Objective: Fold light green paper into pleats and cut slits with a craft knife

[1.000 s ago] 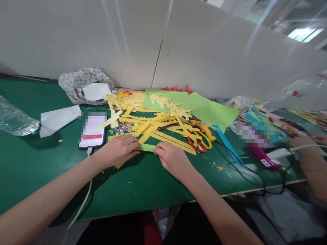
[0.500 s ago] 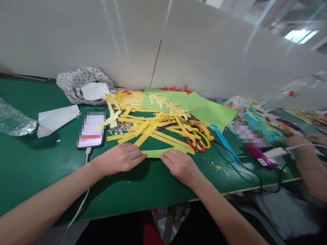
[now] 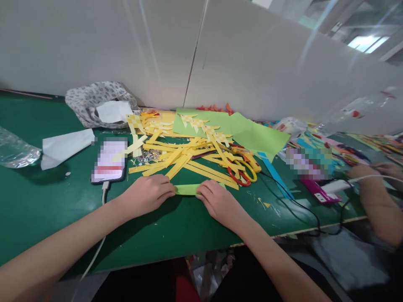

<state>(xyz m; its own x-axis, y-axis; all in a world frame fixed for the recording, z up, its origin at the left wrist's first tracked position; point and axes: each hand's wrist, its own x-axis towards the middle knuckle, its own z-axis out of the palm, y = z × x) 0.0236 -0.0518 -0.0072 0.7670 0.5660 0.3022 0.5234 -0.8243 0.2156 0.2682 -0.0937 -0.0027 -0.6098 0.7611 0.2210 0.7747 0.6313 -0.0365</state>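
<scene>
Surface (image 3: 141,239): green, carrying the following, from its left edge rightward.
Clear plastic item (image 3: 19,149), at the left edge.
White folded sheet (image 3: 67,149), just beside it.
Patterned bag (image 3: 78,105), grey on white, near the back edge.
Phone (image 3: 115,175), flat, white cable (image 3: 105,188) running toward the front edge.
Left hand (image 3: 151,191): fingers curled together, fingertips pinching the left end of the green strip.
Green strip (image 3: 186,190), paper: held between the two hands, roughly parallel to the front edge; one end at the left fingertips, the other showing past the right hand's far side.
Yellow strips (image 3: 171,161), paper, heaped behind the hands, mid-surface.
Checkered pieces (image 3: 198,123), yellow and white, on a green sheet toward the back edge.
Right hand (image 3: 217,203): fingers bent, thumb and fingertips closed on the green strip.
Scissors (image 3: 241,183), red handle, beyond the right hand, among the yellow strips.
Blue strip (image 3: 278,180), slanting toward the front edge.
Magenta device (image 3: 319,191), near the right part of the front edge.
Co-worker's hand (image 3: 362,172), farthest right.
Variance from one second earlier: both hands nearer the front edge, clear of the yellow strips; more green strip exposed between them.
</scene>
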